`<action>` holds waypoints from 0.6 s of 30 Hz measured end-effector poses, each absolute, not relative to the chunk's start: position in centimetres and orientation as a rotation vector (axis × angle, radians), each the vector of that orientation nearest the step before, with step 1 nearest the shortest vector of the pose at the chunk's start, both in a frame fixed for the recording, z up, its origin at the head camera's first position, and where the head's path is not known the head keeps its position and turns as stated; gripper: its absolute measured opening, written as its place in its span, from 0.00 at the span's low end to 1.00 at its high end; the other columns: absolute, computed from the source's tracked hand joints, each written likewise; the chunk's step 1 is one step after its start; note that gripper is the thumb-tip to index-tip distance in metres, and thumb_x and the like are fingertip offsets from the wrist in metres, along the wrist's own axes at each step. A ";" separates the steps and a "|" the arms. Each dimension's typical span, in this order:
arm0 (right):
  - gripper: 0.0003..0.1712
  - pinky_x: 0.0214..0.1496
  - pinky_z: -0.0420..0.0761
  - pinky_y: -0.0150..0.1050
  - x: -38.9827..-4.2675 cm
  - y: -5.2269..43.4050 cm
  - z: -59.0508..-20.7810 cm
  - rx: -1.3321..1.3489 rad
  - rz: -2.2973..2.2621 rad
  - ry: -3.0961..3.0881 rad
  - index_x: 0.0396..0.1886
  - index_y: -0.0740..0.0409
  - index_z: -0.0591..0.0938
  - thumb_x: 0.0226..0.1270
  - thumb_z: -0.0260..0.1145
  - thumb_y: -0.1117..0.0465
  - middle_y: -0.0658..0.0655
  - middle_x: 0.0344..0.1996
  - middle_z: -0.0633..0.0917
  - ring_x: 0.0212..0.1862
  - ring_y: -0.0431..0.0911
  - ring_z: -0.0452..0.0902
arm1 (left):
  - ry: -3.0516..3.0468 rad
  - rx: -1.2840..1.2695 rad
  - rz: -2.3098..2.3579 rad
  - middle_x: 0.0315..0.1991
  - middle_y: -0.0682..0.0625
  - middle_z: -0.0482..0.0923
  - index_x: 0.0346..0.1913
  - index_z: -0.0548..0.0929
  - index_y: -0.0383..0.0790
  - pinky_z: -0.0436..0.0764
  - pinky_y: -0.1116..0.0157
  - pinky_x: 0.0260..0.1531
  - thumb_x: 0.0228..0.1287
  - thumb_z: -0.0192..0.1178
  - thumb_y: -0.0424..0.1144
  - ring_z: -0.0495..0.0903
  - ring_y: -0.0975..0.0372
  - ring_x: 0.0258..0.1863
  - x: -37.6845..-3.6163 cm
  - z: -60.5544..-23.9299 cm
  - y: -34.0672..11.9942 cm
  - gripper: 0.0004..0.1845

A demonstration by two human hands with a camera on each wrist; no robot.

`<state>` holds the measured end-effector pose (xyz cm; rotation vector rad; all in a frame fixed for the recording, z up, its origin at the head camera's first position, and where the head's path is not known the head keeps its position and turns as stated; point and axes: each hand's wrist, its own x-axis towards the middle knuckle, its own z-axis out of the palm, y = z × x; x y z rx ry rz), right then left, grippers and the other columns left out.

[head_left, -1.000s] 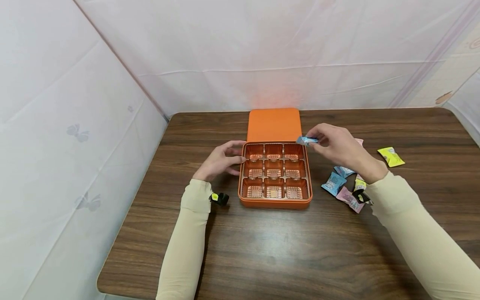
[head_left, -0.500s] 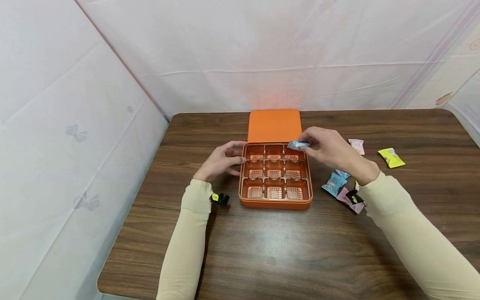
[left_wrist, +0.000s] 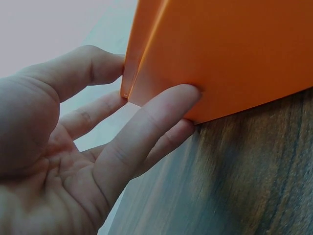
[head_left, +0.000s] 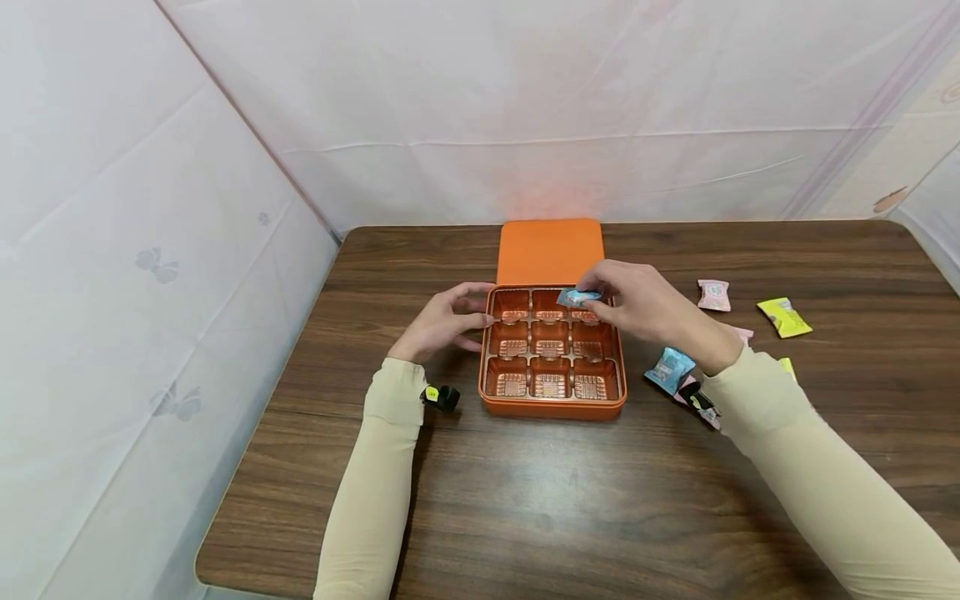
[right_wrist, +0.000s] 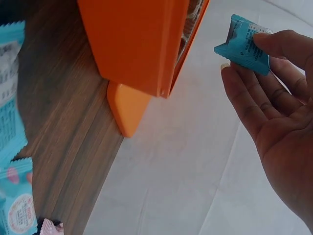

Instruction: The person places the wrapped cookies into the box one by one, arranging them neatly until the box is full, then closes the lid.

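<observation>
In the head view, my right hand point(head_left: 637, 304) pinches a small blue wrapped candy point(head_left: 577, 297) between thumb and fingers. It is held over the back row of an orange tin point(head_left: 551, 408), whose copper-coloured insert is divided into several square compartments. The right wrist view shows the candy's blue wrapper point(right_wrist: 244, 45) with crimped ends, gripped near the fingertips. My left hand point(head_left: 442, 325) touches the tin's left side near the back corner. In the left wrist view, its fingers spread lightly against the orange wall point(left_wrist: 234, 58).
An orange lid point(head_left: 551, 250) lies behind the tin. Right of it, under and around my forearm, are a blue candy point(head_left: 670, 369), a pink candy point(head_left: 714, 295), a yellow candy point(head_left: 783, 317) and others partly hidden. The wooden table point(head_left: 555, 508) meets a white cloth backdrop point(head_left: 450, 100).
My right hand has moved left with the blue candy, from the tin's back right corner to over the back row. My left hand has stayed at the tin's side.
</observation>
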<state>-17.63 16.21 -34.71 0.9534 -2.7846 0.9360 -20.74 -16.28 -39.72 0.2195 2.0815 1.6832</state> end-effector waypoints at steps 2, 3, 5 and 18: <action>0.09 0.39 0.83 0.47 -17.6 15.9 -34.7 0.971 0.929 -2.780 0.49 0.63 0.85 0.72 0.72 0.70 0.57 0.41 0.87 0.39 0.48 0.83 | 2.074 0.218 1.689 0.62 0.35 0.79 0.76 0.74 0.44 0.92 0.49 0.41 0.76 0.64 0.27 0.86 0.42 0.53 -20.8 -39.7 -16.3 0.29; 0.09 0.39 0.82 0.47 -17.6 15.7 -34.7 0.977 0.930 -2.779 0.48 0.62 0.85 0.72 0.72 0.70 0.57 0.41 0.87 0.39 0.48 0.82 | 2.072 0.219 1.691 0.62 0.35 0.79 0.76 0.74 0.44 0.91 0.49 0.41 0.75 0.64 0.27 0.86 0.42 0.53 -20.8 -39.8 -16.3 0.29; 0.09 0.41 0.83 0.48 -17.6 15.4 -34.7 0.997 0.934 -2.770 0.48 0.62 0.85 0.72 0.73 0.70 0.57 0.41 0.87 0.39 0.48 0.83 | 2.074 0.221 1.690 0.62 0.35 0.79 0.76 0.74 0.44 0.92 0.49 0.41 0.75 0.64 0.27 0.86 0.42 0.52 -20.8 -39.8 -16.3 0.29; 0.10 0.48 0.85 0.53 -17.2 13.2 -34.6 1.155 0.968 -2.730 0.49 0.63 0.85 0.72 0.72 0.72 0.57 0.43 0.87 0.44 0.52 0.83 | 2.096 0.239 1.663 0.61 0.36 0.79 0.76 0.74 0.44 0.92 0.49 0.40 0.76 0.64 0.28 0.86 0.44 0.51 -20.9 -39.8 -16.3 0.29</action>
